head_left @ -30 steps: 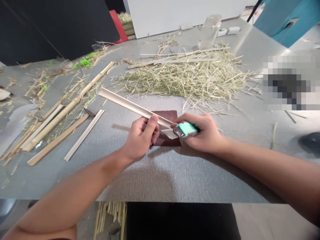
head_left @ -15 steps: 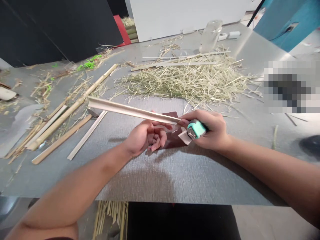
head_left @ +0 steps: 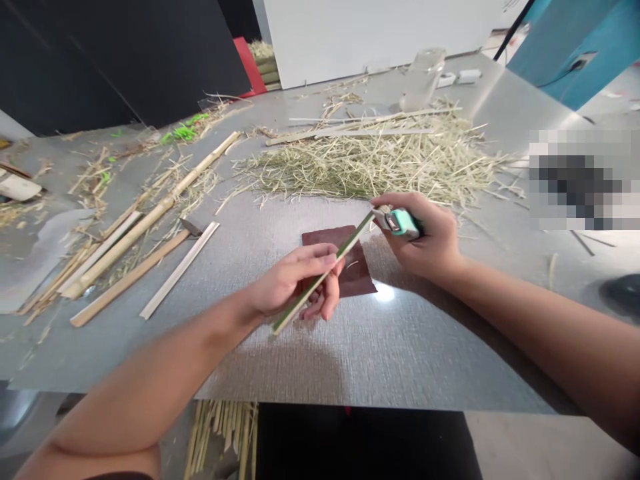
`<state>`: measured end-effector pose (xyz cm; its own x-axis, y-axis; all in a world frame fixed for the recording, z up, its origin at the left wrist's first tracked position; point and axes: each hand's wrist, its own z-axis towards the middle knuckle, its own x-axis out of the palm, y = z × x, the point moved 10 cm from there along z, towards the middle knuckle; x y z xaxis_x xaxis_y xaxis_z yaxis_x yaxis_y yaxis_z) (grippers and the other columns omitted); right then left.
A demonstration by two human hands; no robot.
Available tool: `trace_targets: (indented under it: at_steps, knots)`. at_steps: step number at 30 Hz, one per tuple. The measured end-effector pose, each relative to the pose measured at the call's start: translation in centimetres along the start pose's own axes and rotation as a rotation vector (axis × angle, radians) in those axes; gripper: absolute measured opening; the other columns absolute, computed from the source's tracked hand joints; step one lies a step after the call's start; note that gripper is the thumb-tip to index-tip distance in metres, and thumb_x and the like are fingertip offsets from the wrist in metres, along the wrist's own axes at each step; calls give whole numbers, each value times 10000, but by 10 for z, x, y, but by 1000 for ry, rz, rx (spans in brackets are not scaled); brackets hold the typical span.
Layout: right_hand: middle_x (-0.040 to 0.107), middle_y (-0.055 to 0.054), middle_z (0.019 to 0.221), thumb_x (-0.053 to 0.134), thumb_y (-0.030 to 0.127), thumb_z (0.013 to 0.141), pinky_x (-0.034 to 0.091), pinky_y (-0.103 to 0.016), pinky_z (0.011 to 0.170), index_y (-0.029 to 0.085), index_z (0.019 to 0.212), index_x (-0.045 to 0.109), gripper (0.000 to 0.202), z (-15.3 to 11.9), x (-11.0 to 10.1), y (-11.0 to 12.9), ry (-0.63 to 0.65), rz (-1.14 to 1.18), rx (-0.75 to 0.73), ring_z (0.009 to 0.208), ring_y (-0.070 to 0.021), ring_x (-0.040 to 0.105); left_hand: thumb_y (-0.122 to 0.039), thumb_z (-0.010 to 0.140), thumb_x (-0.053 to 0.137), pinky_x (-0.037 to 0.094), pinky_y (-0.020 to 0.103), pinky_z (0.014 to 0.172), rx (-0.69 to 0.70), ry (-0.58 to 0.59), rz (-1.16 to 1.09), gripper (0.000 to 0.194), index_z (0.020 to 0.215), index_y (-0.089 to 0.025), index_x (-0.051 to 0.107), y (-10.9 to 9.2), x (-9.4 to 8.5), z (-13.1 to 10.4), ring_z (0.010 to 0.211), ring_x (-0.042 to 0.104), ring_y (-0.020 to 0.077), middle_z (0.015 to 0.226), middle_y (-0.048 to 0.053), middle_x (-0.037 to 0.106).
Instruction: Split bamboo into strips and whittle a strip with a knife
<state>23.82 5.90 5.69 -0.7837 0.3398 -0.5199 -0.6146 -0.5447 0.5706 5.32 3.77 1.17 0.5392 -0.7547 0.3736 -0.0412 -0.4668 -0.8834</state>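
Note:
My left hand (head_left: 290, 279) pinches a narrow split bamboo strip (head_left: 353, 240) between thumb and fingers. The strip slants from lower left to upper right, showing green skin along one side and pale wood along the other. My right hand (head_left: 431, 239) is wrapped round a mint-green and grey utility knife (head_left: 401, 223). Its front end meets the strip's upper end by my right fingertips; whether the blade touches the strip I cannot tell. Under both hands a dark brown square sheet (head_left: 359, 272) lies on the table, partly hidden by my left fingers.
A heap of thin bamboo shavings (head_left: 370, 163) spreads behind my hands. At left lie a hammer (head_left: 135, 277), a pale split strip (head_left: 180, 270) and a long bamboo pole (head_left: 155, 213). A clear jar (head_left: 423, 79) stands at the back. The grey table's (head_left: 400, 373) front edge is close.
The strip has swung round from pointing far left to slanting towards the lower left, its green side now showing. My left fingers have taken hold of it. My right hand with the knife has risen slightly.

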Motion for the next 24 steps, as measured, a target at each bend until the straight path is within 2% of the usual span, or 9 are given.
trace_targets:
  at_steps: [3,7,11,14,16,20,24]
  knots:
    - [744,-71,1151,736,340,997,555,-289,801,250,1468,614,495,-1,3,-4,1,55,65,874,-131,679,-558,1053,618,356,201,383,18,-107,-25,329,1104,-261,487,6,-6,1,338,441,115,483,-72,590]
    - [718,-25,1010,726,430,1021,449,-252,689,246,1553,471,618,-3,12,-2,87,100,111,709,-87,546,-634,1087,511,257,191,361,80,-238,-43,388,1011,-255,478,2,-16,0,286,307,93,386,-98,432]
    - [702,-40,987,674,576,1045,421,-253,704,197,1348,598,492,-1,16,10,144,26,42,754,-89,563,-668,1090,456,224,196,351,93,-296,-55,433,973,-252,481,0,-21,-1,275,272,94,368,-93,398]
    - [689,-44,909,612,643,1066,396,-264,705,174,1191,674,489,-2,26,15,245,-54,24,762,-100,573,-615,1097,438,231,201,351,93,-332,-46,390,970,-249,485,1,-24,-1,282,280,101,369,-88,396]
    - [708,-48,918,606,662,1064,406,-272,732,176,1183,700,509,-4,33,16,307,-92,32,787,-112,596,-567,1105,412,251,203,366,82,-354,-27,360,967,-244,490,4,-27,-1,298,299,104,375,-78,406]
    - [762,-65,1043,601,696,1059,453,-288,826,202,1273,739,556,-8,37,19,354,-108,36,906,-152,677,-527,1104,406,293,213,405,51,-352,30,340,954,-235,498,10,-27,0,331,332,107,389,-62,429]
    - [768,-68,1041,583,720,1061,436,-289,814,213,1305,757,588,-8,37,16,376,-131,65,892,-154,681,-545,1100,400,270,215,409,47,-353,43,336,987,-244,496,11,-29,0,328,288,106,384,-80,394]
